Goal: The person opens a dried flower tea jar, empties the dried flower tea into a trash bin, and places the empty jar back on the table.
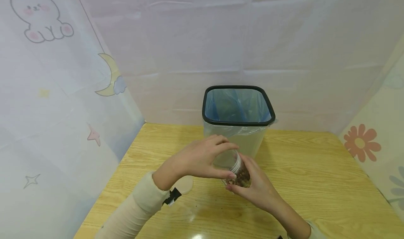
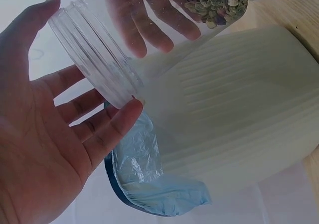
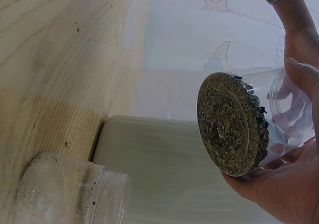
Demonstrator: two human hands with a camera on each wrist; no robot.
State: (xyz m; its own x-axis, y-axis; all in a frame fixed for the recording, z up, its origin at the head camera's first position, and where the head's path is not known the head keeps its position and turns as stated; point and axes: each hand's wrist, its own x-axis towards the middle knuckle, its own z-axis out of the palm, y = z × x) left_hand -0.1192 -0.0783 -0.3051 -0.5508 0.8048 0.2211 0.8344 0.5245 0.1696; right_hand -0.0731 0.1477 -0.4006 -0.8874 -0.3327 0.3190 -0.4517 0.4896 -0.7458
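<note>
A clear plastic jar (image 1: 241, 174), partly filled with dried petals and herb bits (image 2: 214, 5), is held tilted in front of the bin. My right hand (image 1: 257, 186) grips its lower body, and its base faces the right wrist view, covered inside with brown-green bits (image 3: 229, 124). Around the open screw-thread mouth (image 2: 94, 50), my left hand (image 1: 202, 158) has its thumb on one side and fingers on the other. In the left wrist view, the right hand's fingers show through the jar's clear wall.
A pale waste bin (image 1: 233, 139) with a black rim and bluish liner stands behind the hands. A second clear jar (image 3: 65, 191) with crumbs on it is near the bin. A round pale lid (image 1: 184, 184) lies by the left sleeve. Small crumbs dot the wooden table (image 1: 303, 172).
</note>
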